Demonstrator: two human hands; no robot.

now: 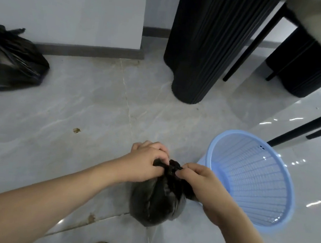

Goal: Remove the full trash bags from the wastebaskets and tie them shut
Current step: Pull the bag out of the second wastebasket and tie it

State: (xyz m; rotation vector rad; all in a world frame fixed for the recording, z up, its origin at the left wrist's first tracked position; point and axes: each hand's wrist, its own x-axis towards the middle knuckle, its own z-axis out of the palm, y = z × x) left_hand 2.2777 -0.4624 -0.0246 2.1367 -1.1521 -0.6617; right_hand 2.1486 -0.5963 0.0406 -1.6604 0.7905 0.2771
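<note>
Black trash bag (156, 200) sits on the floor (78, 103), its twisted top pinched from both sides — the left hand (147, 164) holds one end, the right hand (199, 181) the other. Just right of the hands stands the blue wastebasket (252, 180), with nothing inside. Far off to the left lies a tied bag (11, 60).
</note>
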